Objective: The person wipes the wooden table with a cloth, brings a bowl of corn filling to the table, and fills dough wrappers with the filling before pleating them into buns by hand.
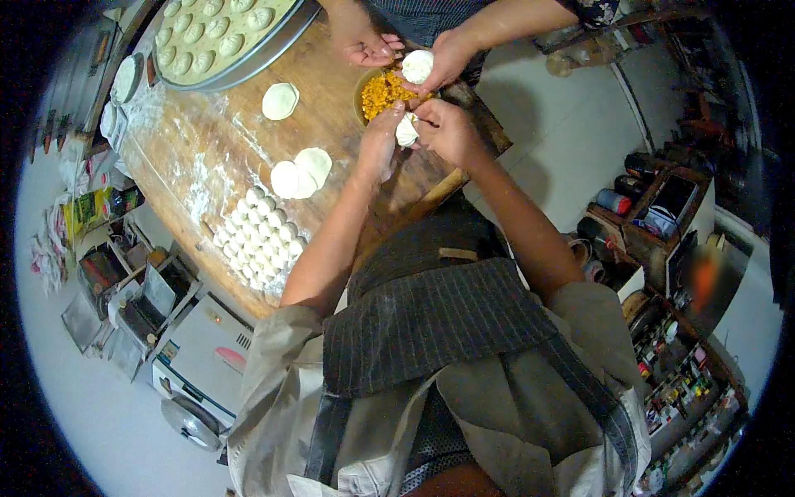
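A small white dough bun with pleats (407,130) is between my two hands, just below the bowl of orange-yellow filling (383,93). My left hand (383,137) is closed around the bun's left side. From the right, the fingers of my right hand (445,131) pinch its pleated edge. Flat dough rounds (293,179) overlap on the wooden table (348,219) left of my forearm, and a single round (281,101) lies farther up. Many small dough pieces (259,240) sit close together near the table's front edge.
Across the table, a co-worker's hand (447,60) holds a white piece of dough (417,66), with the other hand (364,40) beside it. A large round tray (224,74) holds several pleated buns at upper left. Shelves with jars (679,373) stand at right.
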